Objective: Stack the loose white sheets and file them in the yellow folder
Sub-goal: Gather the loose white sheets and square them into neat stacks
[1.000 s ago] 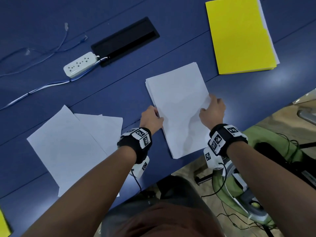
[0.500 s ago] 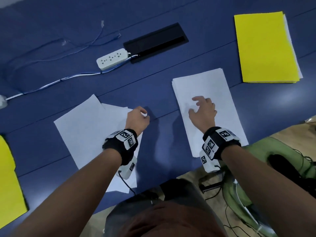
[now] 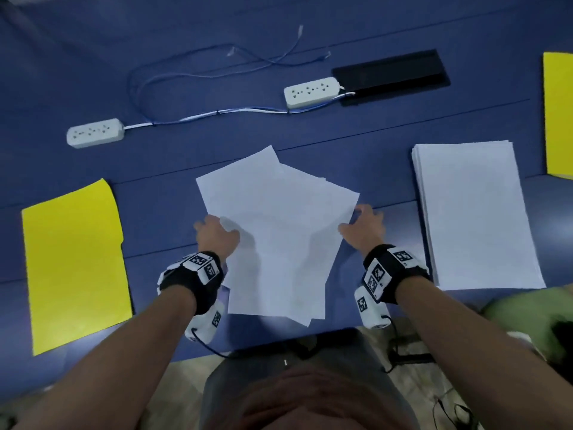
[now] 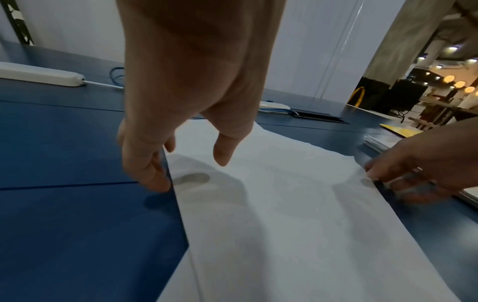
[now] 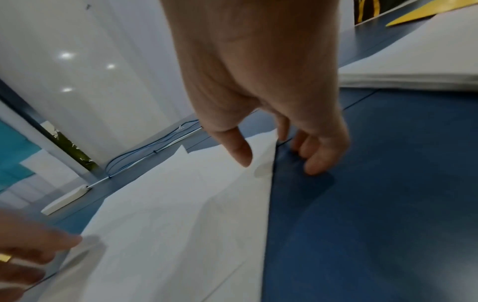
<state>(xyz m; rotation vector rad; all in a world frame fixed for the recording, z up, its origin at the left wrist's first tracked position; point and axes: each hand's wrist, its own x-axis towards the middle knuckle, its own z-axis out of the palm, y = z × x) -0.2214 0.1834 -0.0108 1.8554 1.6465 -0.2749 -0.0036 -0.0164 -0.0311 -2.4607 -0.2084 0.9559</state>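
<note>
Roughly fanned: loose white paper sheets (image 3: 279,231) lay skewed on the dark blue tabletop (image 3: 155,57), corners splayed at the far edge, near edge overhanging toward the body. Left hand (image 3: 217,234) sat at the left edge, thumb over the top sheet, fingers down at the margin, relaxed, nothing clamped. Right hand (image 3: 366,228) sat at the right edge, thumb on the paper, fingers curled at or under the margin; blurred, so grip unconfirmed. Squared white paper stack (image 3: 474,212) lay to the right, well apart. Closed yellow card folder (image 3: 74,262) lay to the left; second yellow folder (image 3: 558,116) cut off at far right.

Judged step: squaring the fan. Best done by pushing both long edges inward together, then tapping the short edge flush. Worth keeping pressure light, since thin sheets buckle. Unclear which folder was the target.
</note>
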